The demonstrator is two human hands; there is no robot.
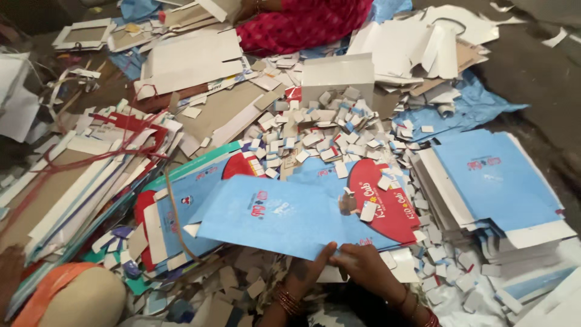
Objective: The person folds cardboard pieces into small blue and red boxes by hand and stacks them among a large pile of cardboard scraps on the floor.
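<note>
Left hand [308,266] and right hand [363,263] pinch the blue printed carton sheet [284,215] at its near edge. Best gripped evenly, keeping scrap offcuts [315,130] clear.

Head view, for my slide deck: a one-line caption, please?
Both hands grip a blue printed card sheet's near edge amid small card scraps.

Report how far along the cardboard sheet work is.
Done: a neat stack of blue sheets lies at the right, and punched-out scraps litter the middle. In hand: left hand and right hand grip the near edge of a blue and red sheet. Left: more printed sheets lie beneath it.
</note>
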